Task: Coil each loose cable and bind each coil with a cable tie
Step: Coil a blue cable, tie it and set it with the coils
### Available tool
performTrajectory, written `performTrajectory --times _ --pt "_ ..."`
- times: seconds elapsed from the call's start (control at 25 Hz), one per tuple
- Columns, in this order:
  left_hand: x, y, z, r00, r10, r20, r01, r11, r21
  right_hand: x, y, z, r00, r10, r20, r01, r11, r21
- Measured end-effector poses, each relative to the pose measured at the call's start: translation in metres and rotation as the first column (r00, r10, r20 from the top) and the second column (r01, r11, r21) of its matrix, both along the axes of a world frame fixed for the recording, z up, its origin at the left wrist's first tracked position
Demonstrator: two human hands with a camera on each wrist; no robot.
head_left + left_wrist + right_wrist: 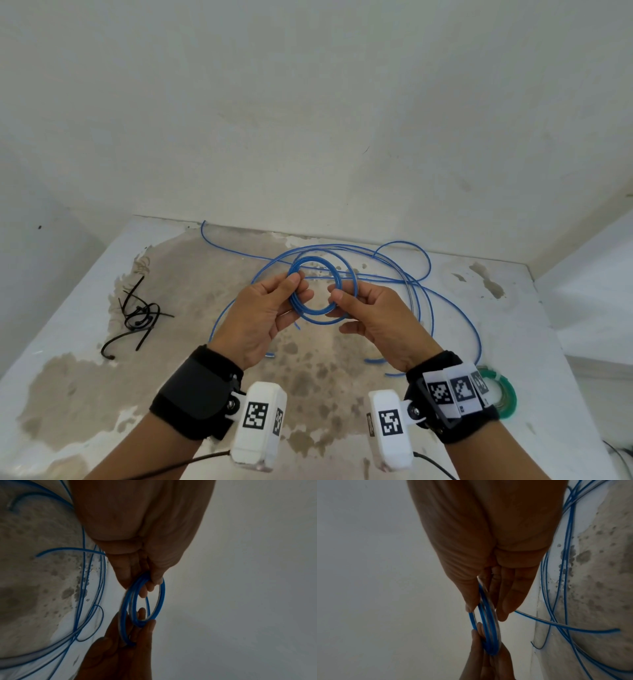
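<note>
Blue cable (416,291) lay in loose loops on the stained table (85,387); part of it was wound into a small coil (322,317) held above the table. Left hand (260,317) pinched the coil's left side, right hand (373,323) pinched its right. Black ties (138,317) lay at left, a green coil (508,394) at right.

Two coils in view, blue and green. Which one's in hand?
The blue coil: left hand and right hand pinch its opposite sides above the table. The green coil lies untouched by the right wrist.

The right hand (488,561) and left hand (488,662) pinch opposite sides of a blue cable coil (489,635).
</note>
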State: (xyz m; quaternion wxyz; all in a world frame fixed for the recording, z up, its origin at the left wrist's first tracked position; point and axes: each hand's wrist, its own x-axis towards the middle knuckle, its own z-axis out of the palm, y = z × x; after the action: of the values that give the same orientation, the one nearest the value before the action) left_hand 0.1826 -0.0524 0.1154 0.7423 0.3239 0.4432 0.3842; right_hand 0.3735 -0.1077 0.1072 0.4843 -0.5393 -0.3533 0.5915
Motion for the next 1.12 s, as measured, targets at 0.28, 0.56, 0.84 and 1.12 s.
performTrajectory --times 0.28,0.56,0.84,1.12 --pt "0.009 -0.003 -0.001 0.994 0.07 0.088 -0.066 0.997 -0.046 -0.003 -0.002 0.0 1.0 -0.02 -0.009 0.02 0.999 0.03" --pt "0.015 -0.003 0.001 0.99 0.11 0.091 -0.11 0.994 0.003 -0.009 -0.005 -0.001 0.997 -0.06 -0.057 0.063 0.997 0.051" --pt "0.018 -0.006 0.002 0.971 0.153 0.185 -0.144 0.988 -0.062 -0.015 -0.003 0.001 0.999 -0.031 -0.027 0.032 0.998 0.056" --pt "0.002 -0.003 0.007 0.99 -0.14 -0.031 0.14 0.99 0.012 0.001 -0.001 0.007 0.99 0.032 0.139 -0.04 0.998 0.054"
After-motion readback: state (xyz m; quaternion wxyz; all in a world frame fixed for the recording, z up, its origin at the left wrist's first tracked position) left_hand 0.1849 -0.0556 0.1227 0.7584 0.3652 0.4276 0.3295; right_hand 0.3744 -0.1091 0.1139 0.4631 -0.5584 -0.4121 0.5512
